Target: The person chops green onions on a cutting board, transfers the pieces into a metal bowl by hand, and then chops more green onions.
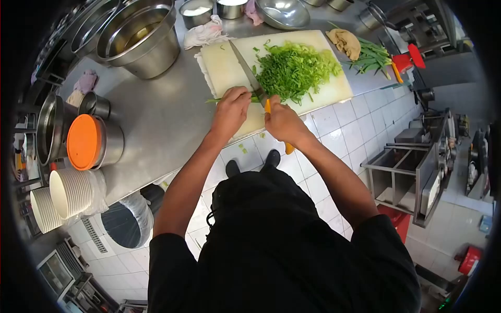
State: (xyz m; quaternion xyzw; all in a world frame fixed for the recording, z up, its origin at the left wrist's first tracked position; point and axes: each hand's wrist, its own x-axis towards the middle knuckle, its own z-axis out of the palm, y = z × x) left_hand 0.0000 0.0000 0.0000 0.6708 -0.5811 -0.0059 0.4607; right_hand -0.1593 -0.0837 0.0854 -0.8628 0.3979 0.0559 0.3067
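My right hand is wrapped around the yellow handle of a kitchen knife, whose long blade points away from me over the white cutting board. Just left of the blade, my left hand has its fingers curled down on a few green onion stalks, pressing them to the board. The stalks' other ends stick out left of that hand. A large heap of chopped green onion lies right of the knife, darker near the blade and paler at the far side.
Uncut green onions and a tan cloth lie right of the board. A deep steel pot stands at the back left, a container with an orange lid and stacked paper bowls at the left. A steel bowl sits behind.
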